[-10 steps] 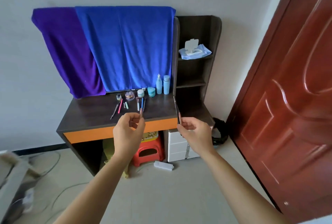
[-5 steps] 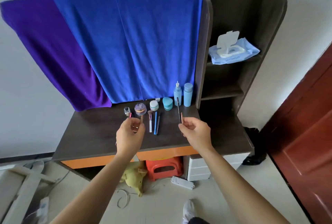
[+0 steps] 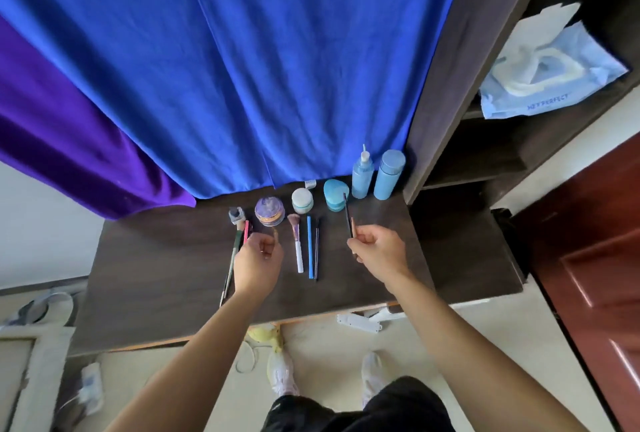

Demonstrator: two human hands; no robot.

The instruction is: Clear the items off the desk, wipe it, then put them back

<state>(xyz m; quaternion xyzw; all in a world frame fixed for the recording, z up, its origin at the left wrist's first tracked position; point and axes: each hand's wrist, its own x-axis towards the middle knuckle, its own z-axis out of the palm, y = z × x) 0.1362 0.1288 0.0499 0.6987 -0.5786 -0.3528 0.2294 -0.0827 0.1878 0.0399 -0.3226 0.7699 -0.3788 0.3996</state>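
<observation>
The right hand (image 3: 377, 253) had its grip clamped on two thin pencils (image 3: 347, 215) above the tabletop (image 3: 156, 258). The left hand (image 3: 258, 258) pinched a short stick (image 3: 275, 232). In my judgement, these should be laid down gently, parallel beside the blue pen (image 3: 309, 244). The wipes pack (image 3: 554, 85) read "HEY PERFECT".

A home bedroom corner: dressing desk (image 3: 166, 279) with cosmetics, wooden door (image 3: 595, 241), draped towels (image 3: 277, 61).

A: What is hung behind?
B: A blue cloth (image 3: 277, 68) and a purple cloth (image 3: 69, 140), side by side.
A: And below?
B: A power strip (image 3: 360, 322) and a yellow toy (image 3: 266, 336) are seen on the floor (image 3: 322, 345); a red-brown door (image 3: 595, 275) at right.
</observation>
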